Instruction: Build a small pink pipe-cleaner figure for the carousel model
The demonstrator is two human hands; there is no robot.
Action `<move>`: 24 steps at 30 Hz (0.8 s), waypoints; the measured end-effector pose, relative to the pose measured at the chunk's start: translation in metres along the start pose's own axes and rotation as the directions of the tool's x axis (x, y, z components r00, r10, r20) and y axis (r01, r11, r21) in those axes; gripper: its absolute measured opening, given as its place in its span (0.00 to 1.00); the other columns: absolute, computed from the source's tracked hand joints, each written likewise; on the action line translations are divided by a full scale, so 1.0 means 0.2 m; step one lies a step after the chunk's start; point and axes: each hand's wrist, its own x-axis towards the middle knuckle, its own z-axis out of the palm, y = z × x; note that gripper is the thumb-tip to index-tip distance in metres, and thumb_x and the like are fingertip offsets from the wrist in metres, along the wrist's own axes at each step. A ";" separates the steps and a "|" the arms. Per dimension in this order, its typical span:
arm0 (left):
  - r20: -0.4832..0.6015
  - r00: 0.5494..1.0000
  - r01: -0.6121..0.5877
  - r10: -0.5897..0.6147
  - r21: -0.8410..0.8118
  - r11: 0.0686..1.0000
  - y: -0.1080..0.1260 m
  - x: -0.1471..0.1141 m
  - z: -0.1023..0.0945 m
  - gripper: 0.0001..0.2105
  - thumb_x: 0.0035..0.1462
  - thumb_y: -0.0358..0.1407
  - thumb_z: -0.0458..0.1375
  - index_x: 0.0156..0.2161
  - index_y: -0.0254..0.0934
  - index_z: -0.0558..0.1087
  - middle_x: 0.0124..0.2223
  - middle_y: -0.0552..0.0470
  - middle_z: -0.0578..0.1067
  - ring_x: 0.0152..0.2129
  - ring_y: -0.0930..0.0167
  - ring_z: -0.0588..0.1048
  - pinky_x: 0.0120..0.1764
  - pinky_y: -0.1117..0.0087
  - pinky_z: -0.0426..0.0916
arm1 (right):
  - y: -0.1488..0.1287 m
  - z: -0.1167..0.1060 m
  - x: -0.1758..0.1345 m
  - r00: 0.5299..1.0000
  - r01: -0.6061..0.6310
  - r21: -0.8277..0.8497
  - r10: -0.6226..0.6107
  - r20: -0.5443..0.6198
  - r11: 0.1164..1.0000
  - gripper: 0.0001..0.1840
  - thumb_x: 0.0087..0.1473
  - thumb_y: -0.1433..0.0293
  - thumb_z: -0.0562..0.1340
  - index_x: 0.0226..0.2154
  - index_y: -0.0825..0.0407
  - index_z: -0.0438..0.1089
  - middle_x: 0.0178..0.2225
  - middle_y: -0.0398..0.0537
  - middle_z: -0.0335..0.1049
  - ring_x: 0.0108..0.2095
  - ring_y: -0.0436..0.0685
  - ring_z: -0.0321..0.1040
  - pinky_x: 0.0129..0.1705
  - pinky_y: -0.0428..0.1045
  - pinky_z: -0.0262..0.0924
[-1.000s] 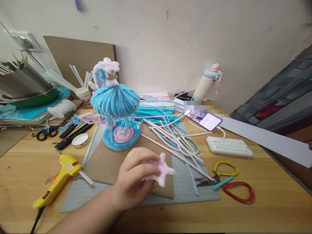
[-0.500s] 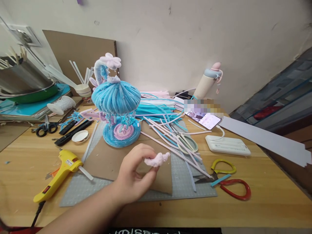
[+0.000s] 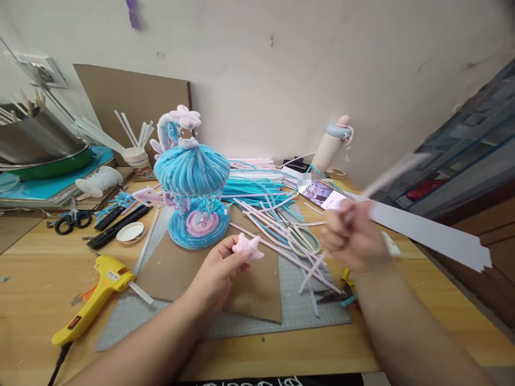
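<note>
My left hand (image 3: 219,271) pinches a small pale-pink fuzzy star (image 3: 248,246) between thumb and fingers, above the brown cardboard sheet (image 3: 257,295). On the right, my right hand (image 3: 354,233) is closed round a pale-pink pipe cleaner (image 3: 310,276); its upper end is smeared by motion. Behind my left hand stands a blue jellyfish-shaped pipe-cleaner model (image 3: 193,169) with a round blue and pink base (image 3: 181,238). Loose pink, white and blue pipe cleaners (image 3: 257,187) lie in a spread pile between the model and my right hand.
A yellow glue gun (image 3: 94,300) lies at the left, near black scissors (image 3: 74,219) and a paper cup of glue sticks (image 3: 137,161). Pale-handled scissors (image 3: 301,239) and a phone (image 3: 319,194) are at the right. A bottle (image 3: 328,150) stands by the wall.
My right hand has come into view at the right, holding a pipe cleaner. The pink piece in my left hand has turned, so its star shape shows. The view has shifted slightly.
</note>
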 end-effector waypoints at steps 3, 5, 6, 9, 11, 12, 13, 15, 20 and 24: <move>-0.029 0.996 0.084 -0.087 -0.086 0.993 0.01 0.01 0.00 0.08 0.50 0.35 0.62 0.34 0.33 0.73 0.32 0.52 0.72 0.27 0.77 0.70 0.27 0.78 0.64 | 0.03 0.08 -0.02 0.936 -0.202 0.152 0.146 0.320 0.967 0.23 0.59 0.55 0.52 0.37 0.55 0.72 0.21 0.40 0.60 0.16 0.43 0.54 0.17 0.43 0.51; -0.005 0.992 0.122 -0.124 -0.130 0.984 0.02 0.01 0.00 0.06 0.49 0.34 0.63 0.33 0.33 0.73 0.31 0.52 0.72 0.26 0.77 0.70 0.27 0.78 0.64 | 0.02 0.12 -0.06 0.936 -0.160 0.077 0.127 0.328 0.984 0.19 0.58 0.60 0.54 0.47 0.51 0.69 0.26 0.43 0.66 0.18 0.44 0.55 0.19 0.44 0.54; 0.019 0.991 0.132 -0.130 -0.146 0.981 0.02 0.00 0.00 0.06 0.48 0.33 0.63 0.31 0.33 0.72 0.31 0.52 0.72 0.26 0.77 0.70 0.27 0.78 0.65 | 0.00 0.13 -0.08 0.952 -0.085 0.012 0.078 0.297 0.996 0.19 0.59 0.63 0.54 0.51 0.48 0.66 0.29 0.44 0.67 0.19 0.45 0.57 0.22 0.45 0.57; 0.097 0.989 0.124 -0.109 -0.160 0.979 0.02 -0.01 0.01 0.05 0.47 0.30 0.63 0.29 0.34 0.70 0.30 0.53 0.73 0.25 0.76 0.70 0.26 0.77 0.65 | -0.06 0.15 -0.15 0.932 0.210 -0.152 -0.151 0.329 0.966 0.17 0.59 0.69 0.54 0.50 0.45 0.67 0.33 0.46 0.71 0.30 0.52 0.67 0.34 0.49 0.63; 0.121 0.988 0.111 -0.094 -0.136 0.985 0.02 -0.01 0.02 0.05 0.47 0.30 0.62 0.31 0.34 0.70 0.29 0.53 0.73 0.24 0.76 0.69 0.25 0.76 0.65 | -0.09 0.17 -0.18 0.898 0.338 -0.166 -0.264 0.352 0.927 0.15 0.57 0.72 0.55 0.45 0.46 0.71 0.33 0.47 0.72 0.33 0.53 0.68 0.35 0.50 0.63; 0.122 0.988 0.106 -0.091 -0.120 0.987 0.01 -0.01 0.02 0.06 0.48 0.30 0.62 0.32 0.34 0.70 0.29 0.53 0.73 0.24 0.76 0.69 0.25 0.76 0.65 | -0.10 0.19 -0.20 0.898 0.363 -0.170 -0.295 0.325 0.916 0.14 0.57 0.73 0.55 0.42 0.47 0.72 0.33 0.48 0.72 0.33 0.54 0.68 0.35 0.50 0.63; 0.117 0.989 0.102 -0.089 -0.107 0.989 0.01 -0.01 0.02 0.06 0.48 0.30 0.62 0.33 0.34 0.70 0.29 0.53 0.73 0.24 0.76 0.69 0.26 0.76 0.65 | -0.10 0.20 -0.21 0.908 0.365 -0.178 -0.307 0.284 0.914 0.13 0.56 0.74 0.55 0.41 0.48 0.72 0.34 0.49 0.72 0.34 0.54 0.68 0.36 0.50 0.63; 0.098 0.992 0.090 -0.082 -0.085 0.992 0.01 -0.01 0.03 0.07 0.47 0.30 0.62 0.34 0.34 0.71 0.30 0.52 0.73 0.25 0.75 0.70 0.27 0.75 0.66 | -0.10 0.23 -0.22 0.936 0.324 -0.197 -0.282 0.213 0.925 0.12 0.56 0.74 0.55 0.40 0.50 0.71 0.34 0.49 0.71 0.35 0.54 0.68 0.36 0.50 0.63; 0.079 0.996 0.036 -0.036 -0.004 0.999 0.00 -0.01 0.03 0.07 0.51 0.35 0.62 0.33 0.34 0.70 0.30 0.52 0.72 0.26 0.75 0.70 0.29 0.75 0.67 | -0.07 0.27 -0.23 0.948 0.206 -0.158 -0.156 0.278 0.966 0.13 0.56 0.72 0.55 0.42 0.50 0.71 0.34 0.48 0.72 0.34 0.53 0.68 0.35 0.49 0.63; 0.088 0.996 0.018 -0.022 0.045 0.999 0.00 -0.01 0.03 0.10 0.49 0.35 0.64 0.36 0.34 0.70 0.31 0.51 0.72 0.27 0.74 0.70 0.31 0.74 0.67 | -0.07 0.28 -0.24 0.952 0.067 -0.078 -0.041 0.304 0.995 0.10 0.56 0.71 0.56 0.39 0.49 0.72 0.36 0.47 0.74 0.37 0.54 0.70 0.38 0.49 0.64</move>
